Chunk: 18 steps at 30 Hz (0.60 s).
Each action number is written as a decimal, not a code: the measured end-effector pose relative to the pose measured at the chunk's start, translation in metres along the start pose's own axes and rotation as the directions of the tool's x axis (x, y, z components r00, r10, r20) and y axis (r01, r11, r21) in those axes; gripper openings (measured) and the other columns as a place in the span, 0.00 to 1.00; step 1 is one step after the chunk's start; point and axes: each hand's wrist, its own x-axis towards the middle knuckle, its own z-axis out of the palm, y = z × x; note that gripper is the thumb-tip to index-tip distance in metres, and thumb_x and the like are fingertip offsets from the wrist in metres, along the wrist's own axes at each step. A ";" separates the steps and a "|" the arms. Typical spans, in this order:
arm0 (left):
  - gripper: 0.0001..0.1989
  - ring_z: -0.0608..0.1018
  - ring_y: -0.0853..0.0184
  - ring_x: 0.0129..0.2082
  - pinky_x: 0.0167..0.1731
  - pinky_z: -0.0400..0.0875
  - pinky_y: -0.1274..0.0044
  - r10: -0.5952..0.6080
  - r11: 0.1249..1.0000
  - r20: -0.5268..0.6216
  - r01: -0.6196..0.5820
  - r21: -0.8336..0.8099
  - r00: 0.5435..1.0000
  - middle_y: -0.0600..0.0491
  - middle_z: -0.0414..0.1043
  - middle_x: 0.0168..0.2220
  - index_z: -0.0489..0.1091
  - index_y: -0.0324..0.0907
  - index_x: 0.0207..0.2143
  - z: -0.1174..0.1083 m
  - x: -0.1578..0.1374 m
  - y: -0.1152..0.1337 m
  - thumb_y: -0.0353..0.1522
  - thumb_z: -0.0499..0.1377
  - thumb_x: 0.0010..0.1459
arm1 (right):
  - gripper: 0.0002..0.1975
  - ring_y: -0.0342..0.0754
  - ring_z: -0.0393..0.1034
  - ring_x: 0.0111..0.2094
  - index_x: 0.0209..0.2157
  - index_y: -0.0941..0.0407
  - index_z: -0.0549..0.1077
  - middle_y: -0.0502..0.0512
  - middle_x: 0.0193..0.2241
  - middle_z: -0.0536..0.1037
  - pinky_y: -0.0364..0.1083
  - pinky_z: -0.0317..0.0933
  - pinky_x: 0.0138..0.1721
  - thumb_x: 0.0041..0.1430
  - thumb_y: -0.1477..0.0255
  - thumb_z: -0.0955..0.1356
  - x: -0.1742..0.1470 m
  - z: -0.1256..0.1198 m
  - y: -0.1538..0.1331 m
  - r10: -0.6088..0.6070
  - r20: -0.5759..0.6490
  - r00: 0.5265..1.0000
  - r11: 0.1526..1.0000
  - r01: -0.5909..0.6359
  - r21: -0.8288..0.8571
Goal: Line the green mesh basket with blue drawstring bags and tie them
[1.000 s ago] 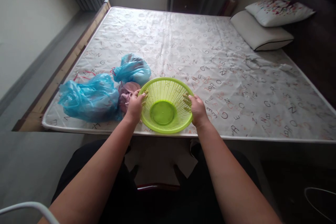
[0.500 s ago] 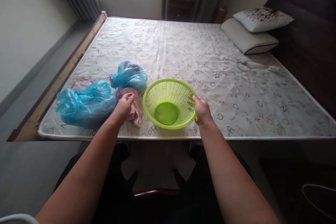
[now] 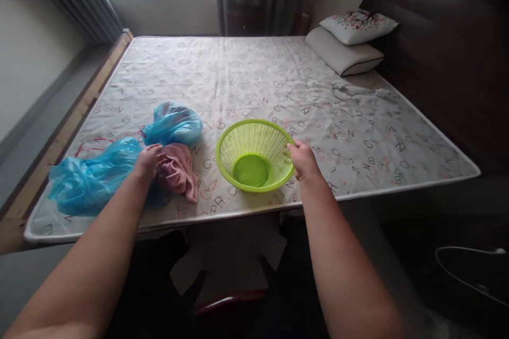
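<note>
A light-green plastic strainer basket [image 3: 252, 170] stands upright near the mattress's front edge, nothing inside it. On its right rim, my right hand [image 3: 303, 160] is closed, thumb over the edge. My left hand [image 3: 148, 163] has its fingers curled together at the upper left edge of a crumpled pink cloth [image 3: 181, 172]; the fingertips are partly hidden against the cloth. A blue plastic bag [image 3: 95, 177] with red ties lies just left of that hand. Behind the cloth rests a second blue plastic bag [image 3: 173, 123], bulging.
The letter-printed mattress [image 3: 246, 79] spreads out before me, with a wooden bed rail [image 3: 85, 103] along its left. Two stacked pillows [image 3: 358, 29] lie at the far right by the dark headboard [image 3: 437, 63]. A chair edge [image 3: 230, 299] shows below, between my legs.
My left hand has moved left across the pink cloth to its left edge, uncovering more of it. My right hand keeps hold of the basket rim. The view has turned slightly right.
</note>
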 end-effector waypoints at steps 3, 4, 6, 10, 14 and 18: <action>0.04 0.75 0.68 0.33 0.31 0.72 0.77 -0.140 0.988 -0.083 0.134 -0.072 0.987 0.52 0.68 0.36 0.64 0.41 0.40 0.002 0.012 0.009 0.31 0.57 0.66 | 0.16 0.48 0.73 0.30 0.43 0.54 0.81 0.48 0.28 0.78 0.48 0.67 0.37 0.52 0.66 0.72 0.007 -0.007 0.006 -0.049 -0.011 0.999 0.998 0.048 -0.034; 0.04 0.76 0.67 0.34 0.32 0.72 0.77 -0.165 0.982 -0.092 0.155 -0.104 0.982 0.51 0.67 0.36 0.63 0.42 0.40 0.003 0.015 0.012 0.32 0.55 0.68 | 0.17 0.48 0.73 0.30 0.44 0.54 0.81 0.48 0.28 0.78 0.48 0.67 0.37 0.52 0.65 0.72 0.008 -0.008 0.007 -0.052 -0.019 0.998 0.998 0.051 -0.046; 0.05 0.77 0.66 0.37 0.33 0.73 0.77 -0.188 0.970 -0.082 0.172 -0.171 0.979 0.49 0.67 0.39 0.61 0.42 0.41 0.006 0.020 0.015 0.34 0.53 0.70 | 0.18 0.48 0.74 0.31 0.45 0.54 0.80 0.49 0.29 0.79 0.48 0.67 0.37 0.52 0.65 0.72 0.010 -0.010 0.009 -0.037 -0.043 0.998 0.997 0.034 -0.065; 0.11 0.77 0.68 0.41 0.36 0.74 0.78 -0.224 0.932 -0.014 0.210 -0.295 0.974 0.48 0.67 0.46 0.60 0.44 0.47 0.007 0.031 0.011 0.40 0.56 0.71 | 0.16 0.47 0.73 0.31 0.42 0.53 0.81 0.49 0.30 0.80 0.47 0.66 0.35 0.52 0.66 0.70 0.008 -0.010 0.009 0.010 -0.049 0.999 0.996 -0.014 -0.083; 0.15 0.75 0.71 0.39 0.36 0.71 0.79 -0.227 0.901 -0.001 0.210 -0.379 0.974 0.49 0.66 0.47 0.60 0.45 0.50 -0.001 0.047 -0.001 0.45 0.56 0.71 | 0.14 0.47 0.73 0.31 0.42 0.54 0.81 0.49 0.29 0.80 0.45 0.65 0.34 0.53 0.67 0.69 0.005 -0.008 0.010 -0.010 -0.046 0.999 0.994 0.005 -0.105; 0.14 0.72 0.73 0.36 0.38 0.71 0.78 -0.158 0.856 -0.061 0.106 -0.506 0.986 0.53 0.65 0.43 0.61 0.45 0.48 -0.006 0.061 -0.003 0.44 0.57 0.71 | 0.13 0.47 0.73 0.31 0.42 0.53 0.81 0.49 0.30 0.81 0.46 0.68 0.35 0.55 0.66 0.69 0.007 -0.007 0.014 -0.009 -0.057 0.998 0.993 0.002 -0.115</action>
